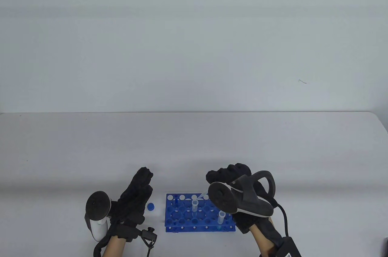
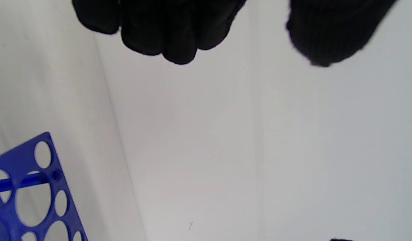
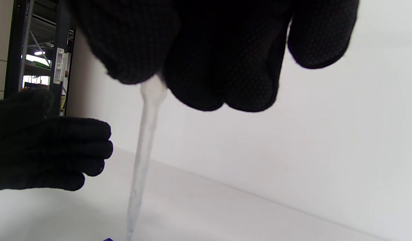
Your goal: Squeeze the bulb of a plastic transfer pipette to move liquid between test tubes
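A blue test tube rack point(image 1: 182, 213) stands near the table's front edge and holds two clear tubes, one in the middle point(image 1: 195, 205) and one at the front right point(image 1: 221, 219). My right hand point(image 1: 230, 178) is above the rack's right end and grips a clear plastic pipette point(image 3: 144, 150); its stem points down toward the rack, tip near the middle tube point(image 1: 202, 195). My left hand point(image 1: 138, 194) is left of the rack, fingers extended and holding nothing; its fingertips point(image 2: 179, 40) hang over bare table. A corner of the rack point(image 2: 28, 187) shows in the left wrist view.
A small blue cap point(image 1: 150, 207) lies on the table between my left hand and the rack. The white table point(image 1: 194, 147) stretches back to a pale wall. A dark shelf frame point(image 3: 21, 50) shows at the left in the right wrist view.
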The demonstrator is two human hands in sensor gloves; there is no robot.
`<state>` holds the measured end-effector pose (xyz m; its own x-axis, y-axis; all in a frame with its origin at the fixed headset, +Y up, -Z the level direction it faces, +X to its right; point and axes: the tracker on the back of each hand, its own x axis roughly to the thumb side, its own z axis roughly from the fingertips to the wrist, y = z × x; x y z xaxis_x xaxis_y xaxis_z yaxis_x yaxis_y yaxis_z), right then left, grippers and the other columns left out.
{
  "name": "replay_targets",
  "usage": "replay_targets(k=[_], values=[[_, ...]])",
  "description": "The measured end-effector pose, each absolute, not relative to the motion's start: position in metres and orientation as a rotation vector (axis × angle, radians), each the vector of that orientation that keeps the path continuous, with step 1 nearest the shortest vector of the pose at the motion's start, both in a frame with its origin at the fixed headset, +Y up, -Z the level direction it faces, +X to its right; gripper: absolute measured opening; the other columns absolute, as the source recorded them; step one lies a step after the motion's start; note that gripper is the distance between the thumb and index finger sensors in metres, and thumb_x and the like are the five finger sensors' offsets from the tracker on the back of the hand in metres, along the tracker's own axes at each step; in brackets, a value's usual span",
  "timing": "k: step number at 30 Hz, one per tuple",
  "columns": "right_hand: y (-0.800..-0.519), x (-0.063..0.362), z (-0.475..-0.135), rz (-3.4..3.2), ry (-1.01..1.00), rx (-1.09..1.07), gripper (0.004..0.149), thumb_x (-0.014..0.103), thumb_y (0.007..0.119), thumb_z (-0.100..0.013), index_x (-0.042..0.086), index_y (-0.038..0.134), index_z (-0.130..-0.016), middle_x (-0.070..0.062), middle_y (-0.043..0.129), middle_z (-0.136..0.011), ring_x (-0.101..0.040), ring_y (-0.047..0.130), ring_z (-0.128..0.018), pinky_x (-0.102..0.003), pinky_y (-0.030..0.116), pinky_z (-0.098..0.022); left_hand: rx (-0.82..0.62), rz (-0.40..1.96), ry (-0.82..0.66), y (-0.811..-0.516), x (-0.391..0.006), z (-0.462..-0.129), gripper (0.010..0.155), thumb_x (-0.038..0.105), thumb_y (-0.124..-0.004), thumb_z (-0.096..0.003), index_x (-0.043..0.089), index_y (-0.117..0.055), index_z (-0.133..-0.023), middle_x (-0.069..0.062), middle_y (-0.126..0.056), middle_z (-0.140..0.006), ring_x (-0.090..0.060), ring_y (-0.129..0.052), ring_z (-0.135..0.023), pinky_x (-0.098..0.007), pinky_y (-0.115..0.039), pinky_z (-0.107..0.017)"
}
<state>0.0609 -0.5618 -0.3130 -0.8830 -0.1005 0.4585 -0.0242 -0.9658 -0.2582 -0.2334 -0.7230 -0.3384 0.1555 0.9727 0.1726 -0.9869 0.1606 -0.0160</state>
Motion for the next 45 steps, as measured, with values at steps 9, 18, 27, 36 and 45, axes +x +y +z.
replay_targets(k=[9,18,27,36,45], values=[[-0.578,0.049,-0.318,-2.926,0.48,-0.805,0.041,0.036,0.086,-0.033,0.024,0.091,-0.071,0.005,0.103,-0.055,-0.018,0.1,-0.05,-0.053,0.074,-0.06,0.109,1.41,-0.155,-0.723,-0.233,-0.339,0.091,0.069,-0.066,-0.0431,0.02,-0.042,-0.117,-0.009,-0.053,-0.121,-0.034,-0.051,-0.109,-0.058,-0.046,-0.083],[-0.609,0.024,-0.324,-2.771,0.486,-0.843,0.039,0.036,0.084,-0.031,0.026,0.091,-0.068,0.007,0.103,-0.055,-0.017,0.1,-0.051,-0.052,0.075,-0.06,0.108,1.41,-0.157,-0.723,-0.233,-0.339,0.091,0.069,-0.065,-0.0432,0.02,-0.042,-0.117,-0.009,-0.052,-0.121,-0.034,-0.051,-0.109,-0.057,-0.046,-0.083],[-0.639,0.007,-0.331,-2.682,0.428,-0.852,0.038,0.036,0.082,-0.031,0.028,0.089,-0.068,0.008,0.102,-0.056,-0.016,0.099,-0.053,-0.052,0.074,-0.061,0.108,1.409,-0.156,-0.723,-0.234,-0.339,0.091,0.069,-0.065,-0.0431,0.02,-0.042,-0.117,-0.009,-0.052,-0.121,-0.034,-0.051,-0.109,-0.057,-0.046,-0.083],[-0.645,0.003,-0.332,-2.666,0.407,-0.853,0.039,0.036,0.082,-0.031,0.028,0.089,-0.068,0.008,0.102,-0.056,-0.016,0.099,-0.053,-0.052,0.073,-0.061,0.107,1.409,-0.155,-0.723,-0.234,-0.339,0.092,0.069,-0.066,-0.043,0.02,-0.042,-0.117,-0.009,-0.053,-0.121,-0.034,-0.051,-0.109,-0.058,-0.046,-0.083],[-0.645,0.004,-0.332,-2.679,0.388,-0.831,0.039,0.036,0.082,-0.032,0.027,0.089,-0.069,0.008,0.102,-0.057,-0.016,0.1,-0.053,-0.052,0.074,-0.061,0.107,1.407,-0.154,-0.723,-0.234,-0.339,0.091,0.069,-0.066,-0.043,0.02,-0.042,-0.117,-0.009,-0.053,-0.121,-0.034,-0.051,-0.109,-0.058,-0.046,-0.083]])
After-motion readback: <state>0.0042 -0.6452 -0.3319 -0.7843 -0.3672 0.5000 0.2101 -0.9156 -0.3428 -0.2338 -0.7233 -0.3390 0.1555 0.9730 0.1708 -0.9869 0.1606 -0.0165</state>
